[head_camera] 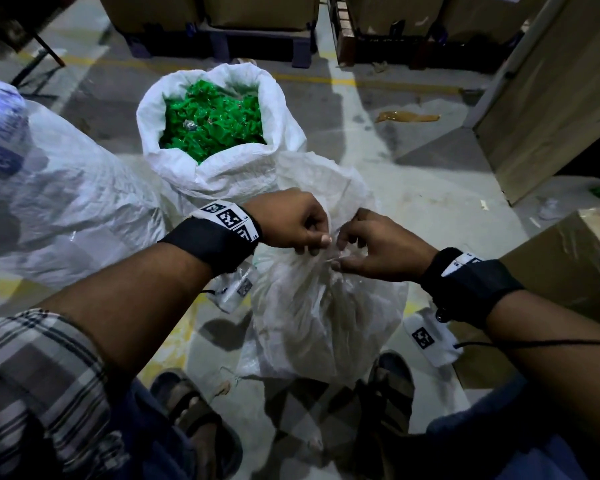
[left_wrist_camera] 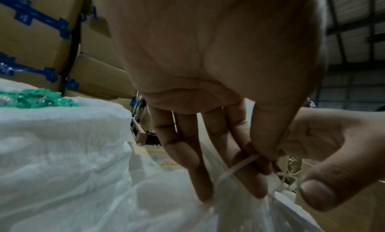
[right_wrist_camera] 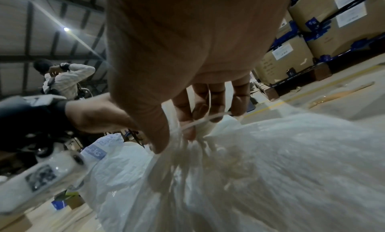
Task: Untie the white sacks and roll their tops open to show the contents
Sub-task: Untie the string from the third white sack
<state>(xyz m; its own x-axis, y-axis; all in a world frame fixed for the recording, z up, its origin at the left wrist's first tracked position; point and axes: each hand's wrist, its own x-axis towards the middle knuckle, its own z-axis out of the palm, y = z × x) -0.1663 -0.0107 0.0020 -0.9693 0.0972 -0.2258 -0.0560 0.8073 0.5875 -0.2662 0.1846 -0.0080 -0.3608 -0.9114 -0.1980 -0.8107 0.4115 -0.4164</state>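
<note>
A tied white sack point(head_camera: 326, 306) stands on the floor between my feet, its neck gathered into a bunch. My left hand point(head_camera: 302, 233) pinches the white tie string point(left_wrist_camera: 237, 166) at the neck. My right hand point(head_camera: 357, 244) faces it from the right and pinches the same string point(right_wrist_camera: 200, 122) with curled fingers. Just behind stands an open white sack point(head_camera: 222, 168) with its top rolled down, showing green plastic pieces point(head_camera: 212, 119). The near sack's contents are hidden.
A large white printed sack point(head_camera: 42, 188) lies at the left. A brown cardboard box point(head_camera: 568, 271) stands close on the right, and a tall carton point(head_camera: 548, 95) beyond it. Pallets with cartons point(head_camera: 222, 15) line the back. Another person point(right_wrist_camera: 66, 77) stands far off.
</note>
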